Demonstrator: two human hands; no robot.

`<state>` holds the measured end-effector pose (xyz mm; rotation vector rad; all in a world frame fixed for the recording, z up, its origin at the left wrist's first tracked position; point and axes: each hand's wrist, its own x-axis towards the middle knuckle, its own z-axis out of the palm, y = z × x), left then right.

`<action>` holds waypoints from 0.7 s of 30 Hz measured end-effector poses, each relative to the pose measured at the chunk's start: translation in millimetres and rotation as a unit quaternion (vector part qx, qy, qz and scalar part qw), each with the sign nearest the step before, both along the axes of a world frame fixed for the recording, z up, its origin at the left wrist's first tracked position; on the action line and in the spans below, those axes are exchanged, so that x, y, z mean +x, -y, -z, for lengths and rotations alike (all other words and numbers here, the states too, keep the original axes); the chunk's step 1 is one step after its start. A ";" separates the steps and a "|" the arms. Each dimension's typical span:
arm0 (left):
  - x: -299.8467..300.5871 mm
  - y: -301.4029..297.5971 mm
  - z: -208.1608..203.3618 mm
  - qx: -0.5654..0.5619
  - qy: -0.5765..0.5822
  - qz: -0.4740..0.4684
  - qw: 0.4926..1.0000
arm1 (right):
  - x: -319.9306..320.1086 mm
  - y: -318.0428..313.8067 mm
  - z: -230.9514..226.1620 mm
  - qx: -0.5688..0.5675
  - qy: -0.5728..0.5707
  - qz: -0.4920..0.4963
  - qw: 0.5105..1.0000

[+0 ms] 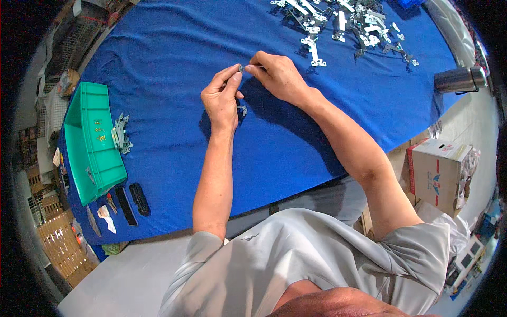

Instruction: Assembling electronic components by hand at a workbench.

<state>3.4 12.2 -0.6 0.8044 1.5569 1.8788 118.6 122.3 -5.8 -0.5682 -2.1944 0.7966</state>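
Small metal part (241,68) over the blue-clothed surface (285,169), left hand (221,100) pinching it, right hand (279,77) fingertips bunched beside it, hold unclear; I'd log two-handed fingertip work, next needing a steady left pinch.

Upper garment: you are wearing one light grey, short-sleeved shirt (311,248), its smooth cloth falling in loose, broad folds. Marking: the chest is bearing one small, dark, thin-lined mark (250,237). Sleeves: your left sleeve (196,259) and right sleeve (414,253) are matching the shirt's grey and leaving both forearms uncovered. Neckline: the edge is curving around your neck. Hands: your left hand (220,103) and right hand (284,78) are showing bare.
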 end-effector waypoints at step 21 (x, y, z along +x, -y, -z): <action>0.9 -0.2 2.3 0.019 0.021 0.011 1.000 | 2.4 -0.4 -6.1 -0.043 0.003 0.004 0.999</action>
